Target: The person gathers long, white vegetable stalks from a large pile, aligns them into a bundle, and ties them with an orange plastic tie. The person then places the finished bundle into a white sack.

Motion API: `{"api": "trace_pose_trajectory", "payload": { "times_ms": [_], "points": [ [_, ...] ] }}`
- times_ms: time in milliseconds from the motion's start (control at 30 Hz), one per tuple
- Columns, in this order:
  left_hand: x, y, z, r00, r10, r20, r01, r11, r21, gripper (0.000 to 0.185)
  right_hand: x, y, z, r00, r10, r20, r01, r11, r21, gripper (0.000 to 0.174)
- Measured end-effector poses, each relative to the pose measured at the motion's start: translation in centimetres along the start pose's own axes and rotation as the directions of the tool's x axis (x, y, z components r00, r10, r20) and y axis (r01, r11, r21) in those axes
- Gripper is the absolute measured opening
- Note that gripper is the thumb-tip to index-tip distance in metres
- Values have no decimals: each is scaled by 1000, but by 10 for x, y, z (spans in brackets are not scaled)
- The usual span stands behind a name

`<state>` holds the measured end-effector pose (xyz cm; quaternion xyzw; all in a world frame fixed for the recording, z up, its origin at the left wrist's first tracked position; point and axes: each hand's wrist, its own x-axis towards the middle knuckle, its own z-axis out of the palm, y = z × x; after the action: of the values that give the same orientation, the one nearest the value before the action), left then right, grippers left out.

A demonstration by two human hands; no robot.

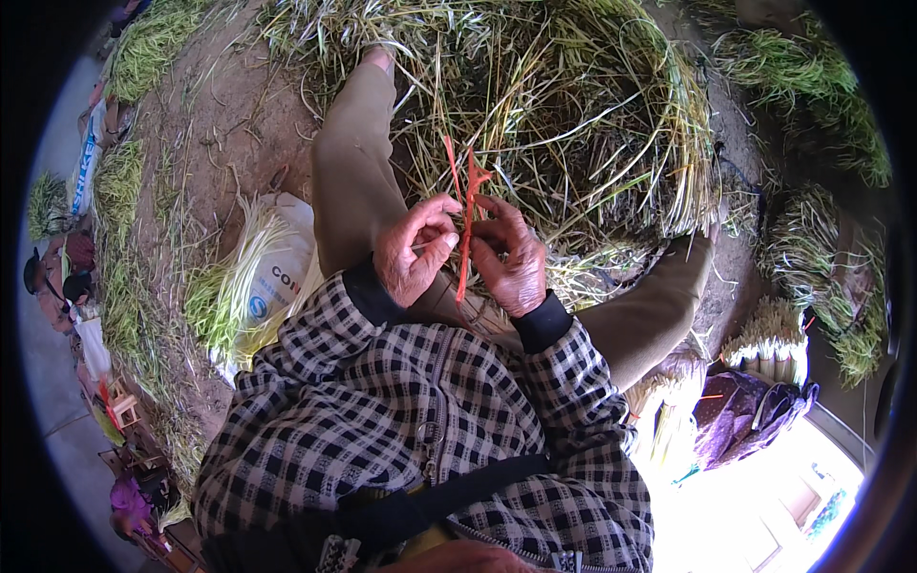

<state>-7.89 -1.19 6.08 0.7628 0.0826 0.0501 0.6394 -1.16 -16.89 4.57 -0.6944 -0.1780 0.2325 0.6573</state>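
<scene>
Over the lap, between the spread legs, my left hand (419, 251) and my right hand (507, 254) face each other, a short gap apart. An orange-red plastic strip (469, 190) runs upright between them; its loose ends stick up above the fingers and hang below. The right thumb and fingers pinch the strip. Fingers of my left hand are bent close beside it, and whether they grip it I cannot tell. Beyond both hands lies a large heap of green and yellowish plant stalks (551, 143).
A printed white sack (276, 276) with pale green stalks (233, 286) on it lies left of my leg. Tied stalk bundles (770, 344) and a purple dotted cloth (738, 419) are at the right. Other people (132, 501) sit along the far left edge.
</scene>
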Motion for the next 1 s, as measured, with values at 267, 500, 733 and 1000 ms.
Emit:
{"api": "trace_pose_trajectory", "payload": {
  "times_ms": [267,500,733,1000],
  "points": [
    [5,2,-1,994,-97,52,97,995,-5,46,0,5,8,992,-99,-80,89,989,-121,47],
    [7,-7,1,980,-183,75,195,956,-217,54,1,20,16,945,-261,-197,215,950,-228,31],
    [8,-11,3,983,-180,38,184,945,-269,50,3,20,17,933,-301,-196,240,929,-281,25],
    [7,-19,0,975,-217,49,223,942,-253,45,1,19,15,947,-270,-172,205,924,-324,16]
  ]
}}
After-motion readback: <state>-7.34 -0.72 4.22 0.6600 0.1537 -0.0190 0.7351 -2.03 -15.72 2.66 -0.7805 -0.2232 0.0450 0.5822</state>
